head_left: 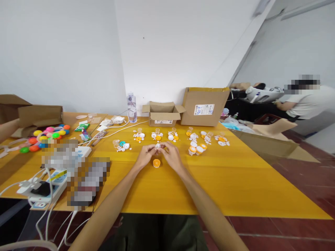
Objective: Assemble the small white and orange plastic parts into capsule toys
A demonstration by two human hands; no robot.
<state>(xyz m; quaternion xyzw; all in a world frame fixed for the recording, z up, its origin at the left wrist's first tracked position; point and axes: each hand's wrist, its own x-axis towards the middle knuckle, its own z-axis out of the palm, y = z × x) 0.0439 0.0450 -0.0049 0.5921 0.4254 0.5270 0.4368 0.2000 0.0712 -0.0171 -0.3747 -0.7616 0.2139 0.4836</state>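
Note:
My left hand (144,155) and my right hand (171,155) meet above the middle of the table. Between the fingertips of both is a small round white plastic part (157,146) with dark spots or holes, its exact kind too small to make out. Just below the hands, a round orange-and-white piece (156,163) rests on the table. Behind them lie small groups of parts: white discs (141,135), an orange ring (158,138), a teal ring (122,143) and clear cups (173,130). To the right, several orange-and-white capped pieces (199,150) stand clustered together.
At the back are an open cardboard box (163,121), a larger carton (202,116) and a water bottle (132,108). Power strips (59,177), cables and colourful balls (48,134) fill the left, where another person's arm (9,129) reaches in. A person (305,101) sits far right.

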